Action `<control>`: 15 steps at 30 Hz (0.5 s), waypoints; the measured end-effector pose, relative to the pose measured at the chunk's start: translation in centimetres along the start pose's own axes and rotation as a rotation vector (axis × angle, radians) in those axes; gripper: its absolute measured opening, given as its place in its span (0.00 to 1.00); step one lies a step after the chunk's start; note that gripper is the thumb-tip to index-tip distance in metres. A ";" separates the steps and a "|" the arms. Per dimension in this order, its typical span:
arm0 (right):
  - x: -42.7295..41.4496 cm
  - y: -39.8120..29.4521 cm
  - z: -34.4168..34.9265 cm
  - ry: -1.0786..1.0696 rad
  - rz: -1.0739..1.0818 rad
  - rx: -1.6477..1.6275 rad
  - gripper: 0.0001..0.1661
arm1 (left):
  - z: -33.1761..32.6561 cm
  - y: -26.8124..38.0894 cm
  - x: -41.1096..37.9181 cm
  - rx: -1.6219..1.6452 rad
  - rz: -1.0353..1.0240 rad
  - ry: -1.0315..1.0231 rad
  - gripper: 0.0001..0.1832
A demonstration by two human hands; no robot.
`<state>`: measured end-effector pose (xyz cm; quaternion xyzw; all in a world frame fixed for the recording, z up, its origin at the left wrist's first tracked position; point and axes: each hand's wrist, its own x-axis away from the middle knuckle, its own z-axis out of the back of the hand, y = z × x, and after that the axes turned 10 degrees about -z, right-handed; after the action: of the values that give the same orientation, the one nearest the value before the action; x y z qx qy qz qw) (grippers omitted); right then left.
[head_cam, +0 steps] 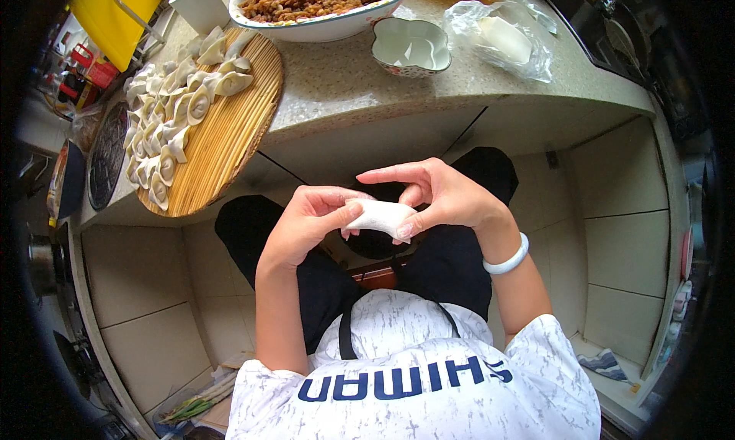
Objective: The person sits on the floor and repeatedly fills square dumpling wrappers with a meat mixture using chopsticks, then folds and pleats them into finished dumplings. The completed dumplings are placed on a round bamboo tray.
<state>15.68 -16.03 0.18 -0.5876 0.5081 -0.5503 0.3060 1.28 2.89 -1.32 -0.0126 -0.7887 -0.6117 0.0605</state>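
A white dough wrapper, folded into a long shape, is held in the air above my lap. My left hand pinches its left end between thumb and fingers. At the other end, my right hand grips a corner with the thumb, its index finger stretched out to the left. Any filling inside the wrapper is hidden. Beyond my left hand, a round woven reed tray bears several rows of folded wontons and overhangs the counter edge.
On the speckled counter stand a large bowl of minced filling, a small flower-shaped bowl and a plastic bag with pale wrappers. A white cup stands behind the tray. The stove lies at far right.
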 end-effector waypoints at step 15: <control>-3.1 2.4 -4.8 0.744 0.330 -0.299 0.36 | -1.0 -4.7 -0.8 0.789 -0.158 0.323 0.12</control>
<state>10.88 -12.89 -2.08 -0.2981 0.7451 -0.5887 0.0976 1.73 0.83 -5.72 0.1678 -0.9410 -0.2601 0.1366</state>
